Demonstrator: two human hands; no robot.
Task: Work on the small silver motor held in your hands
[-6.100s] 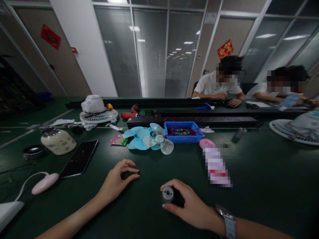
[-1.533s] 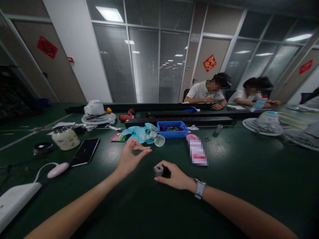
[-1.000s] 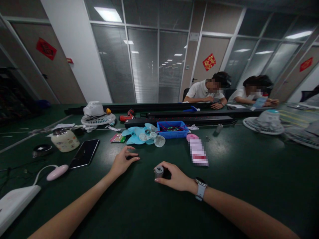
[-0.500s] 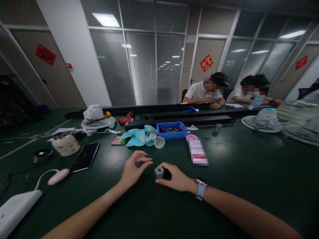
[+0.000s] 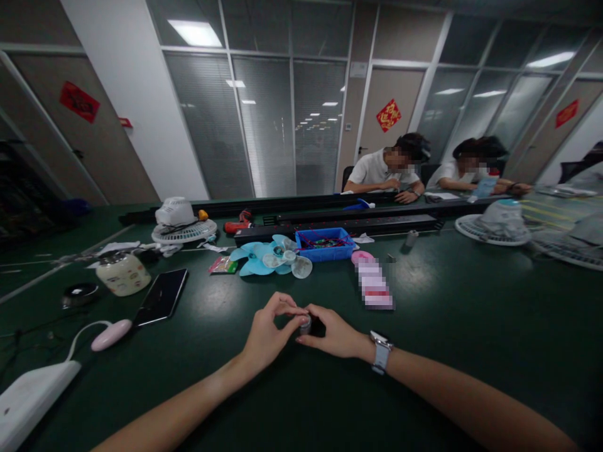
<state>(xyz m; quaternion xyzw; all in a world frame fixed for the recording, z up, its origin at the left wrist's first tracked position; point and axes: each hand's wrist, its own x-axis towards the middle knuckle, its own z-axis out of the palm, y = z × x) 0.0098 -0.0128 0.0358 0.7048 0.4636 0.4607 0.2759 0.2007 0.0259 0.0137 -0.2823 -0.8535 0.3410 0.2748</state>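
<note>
A small grey metal cylinder [image 5: 305, 326], which looks like a small motor, stands on the dark green table between my hands. My right hand [image 5: 336, 334], with a watch on its wrist, has thumb and fingers closed around the cylinder's side. The fingertips of my left hand [image 5: 273, 326] are pinched together at the cylinder's top. They cover much of its top face, and whatever may be between them is hidden. Beyond the hands lie blue fan blades [image 5: 266, 257] and a blue bin [image 5: 326, 246] holding red wires and small parts.
At left lie a phone [image 5: 161, 296], a cream jar [image 5: 123, 274], a pink oval device [image 5: 112, 335] and a white power strip [image 5: 40, 402]. A pink item [image 5: 374, 282] and another metal cylinder [image 5: 412, 238] are at right. Black rails [image 5: 339, 228] run across the back; two people sit beyond.
My left hand has moved right, and its fingertips have come from beside the metal cylinder onto its top. My right hand keeps its hold and has barely shifted.
</note>
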